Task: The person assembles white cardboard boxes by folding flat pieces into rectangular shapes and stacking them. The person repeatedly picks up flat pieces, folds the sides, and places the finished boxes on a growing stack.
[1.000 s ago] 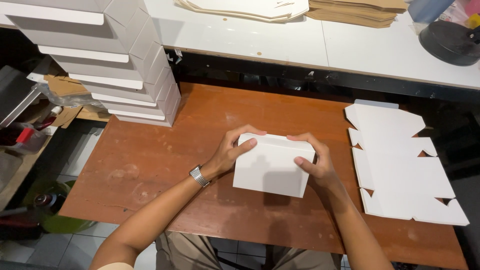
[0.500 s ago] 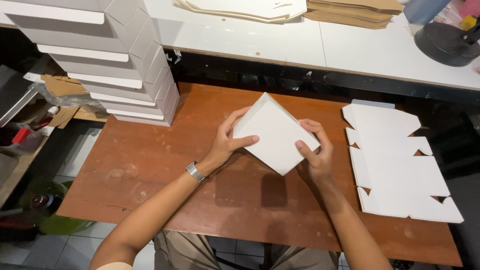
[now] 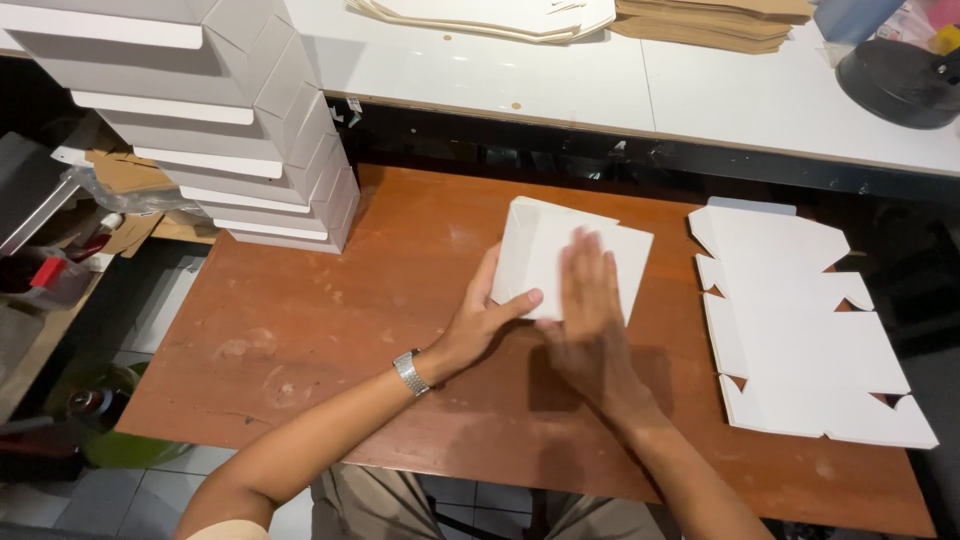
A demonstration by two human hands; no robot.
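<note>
White folded carton (image 3: 570, 258) near the centre of the brown wooden table (image 3: 330, 330), gripped at its near left edge by the left hand (image 3: 487, 318), while the right hand (image 3: 592, 300), blurred, lies flat and open on its top face. Flat white die-cut carton blanks (image 3: 800, 325) lie at 3 o'clock of it, well apart; a leaning stack of finished white boxes (image 3: 235, 130) stands at 10 o'clock. At 12 o'clock, on the white bench (image 3: 700, 95), are white sheets (image 3: 485, 15) and brown sheets (image 3: 715, 20), with a black round container (image 3: 900, 85) at 2 o'clock, contents not discernible.

Right hand (image 3: 592, 305) motion-blurred over the white box (image 3: 545, 255), hiding its near edge, stacked white boxes (image 3: 200, 110) cut off left of it, black round object (image 3: 900, 80) cropped beyond.
</note>
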